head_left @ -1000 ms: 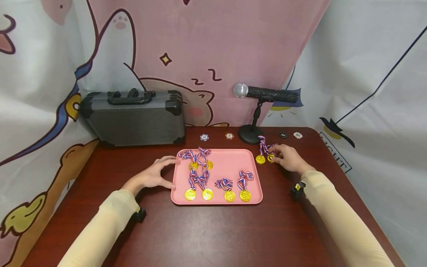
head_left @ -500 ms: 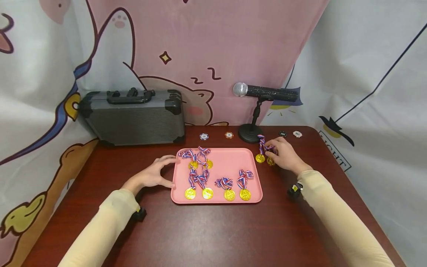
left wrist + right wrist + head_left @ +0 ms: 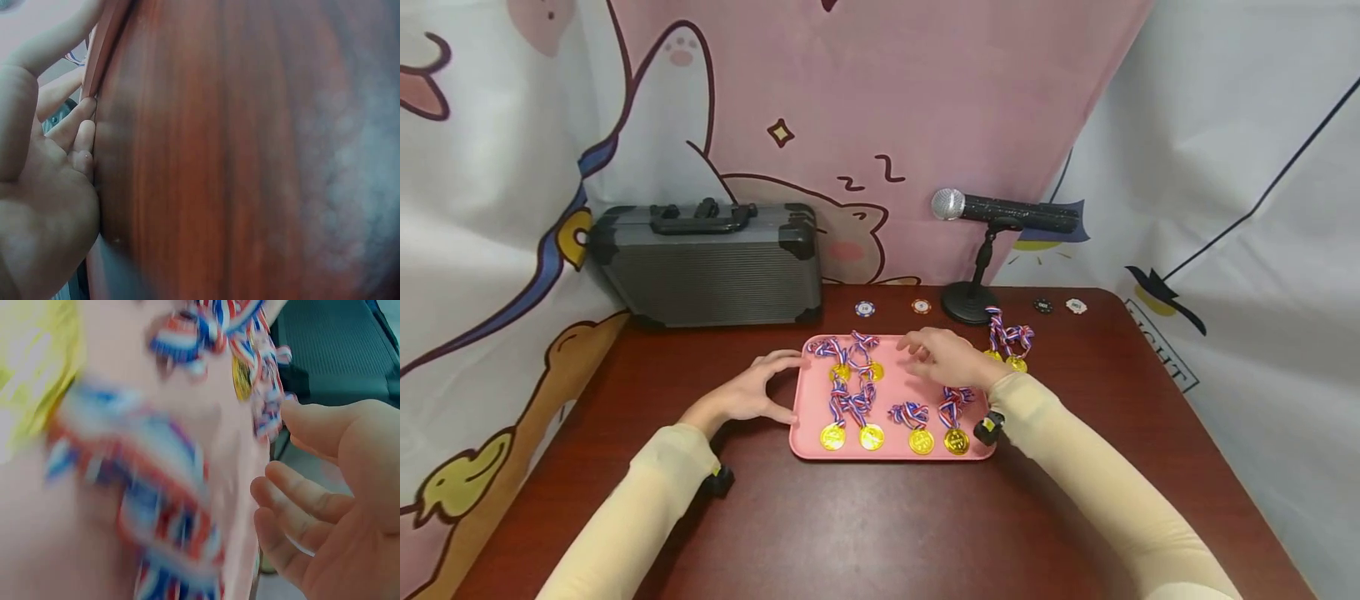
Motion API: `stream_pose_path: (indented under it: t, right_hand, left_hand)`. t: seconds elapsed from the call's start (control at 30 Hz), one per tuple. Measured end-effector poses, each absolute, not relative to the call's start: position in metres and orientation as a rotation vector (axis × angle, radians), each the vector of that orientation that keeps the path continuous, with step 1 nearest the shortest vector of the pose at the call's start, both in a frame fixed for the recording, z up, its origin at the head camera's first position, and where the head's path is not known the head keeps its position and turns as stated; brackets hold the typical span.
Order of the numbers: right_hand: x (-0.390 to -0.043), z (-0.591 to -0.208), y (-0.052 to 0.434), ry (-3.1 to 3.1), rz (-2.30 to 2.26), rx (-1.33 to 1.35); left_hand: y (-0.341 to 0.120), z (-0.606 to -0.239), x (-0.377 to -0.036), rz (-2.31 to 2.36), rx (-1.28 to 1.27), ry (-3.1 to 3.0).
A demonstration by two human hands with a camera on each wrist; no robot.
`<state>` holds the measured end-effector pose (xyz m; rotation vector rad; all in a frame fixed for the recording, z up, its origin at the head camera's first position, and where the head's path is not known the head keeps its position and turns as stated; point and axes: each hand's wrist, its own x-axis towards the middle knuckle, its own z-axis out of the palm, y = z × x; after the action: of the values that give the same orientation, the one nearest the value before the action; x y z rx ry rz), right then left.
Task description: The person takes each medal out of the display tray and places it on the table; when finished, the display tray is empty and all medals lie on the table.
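Note:
A pink tray (image 3: 897, 385) carries several gold medals (image 3: 872, 437) with red, white and blue ribbons, most of them toward its left half and front edge. My left hand (image 3: 747, 393) spans the tray's left end, thumb spread from the fingers, fingertips right at the rim. Above the tray's back right part hovers my right hand (image 3: 951, 358), its fingers loosely bent. In the right wrist view nothing lies between thumb and fingers of that hand, and blurred ribbons (image 3: 169, 512) fill the foreground. Two more medals (image 3: 1017, 364) lie on the table right of the tray, partly behind the right wrist.
A grey hard case (image 3: 715, 283) stands at the back left. Behind the tray's right corner a microphone (image 3: 1022, 213) rests on a black stand (image 3: 968, 302). Poker chips (image 3: 921, 307) lie along the table's back edge. Printed curtains (image 3: 985, 100) hang behind the dark wooden table (image 3: 880, 525).
My right hand has left the two medals beside the tray and moved left over the tray; those medals stay on the table. The left hand has kept its place.

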<state>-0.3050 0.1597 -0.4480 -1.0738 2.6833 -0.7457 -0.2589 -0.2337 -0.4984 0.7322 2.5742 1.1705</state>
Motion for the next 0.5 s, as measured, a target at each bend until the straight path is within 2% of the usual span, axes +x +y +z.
stream_pose_path:
  t: [0.2,0.5]
  right_hand:
    - [-0.309,-0.453,0.128,2.629,-0.624,-1.144]
    - [-0.312,-0.463,0.106,2.675,-0.405,-1.170]
  left_hand:
    - [-0.231,-0.498,-0.260,1.178,0.736,2.572]
    - [-0.233,-0.494,-0.257,1.165,0.699,2.562]
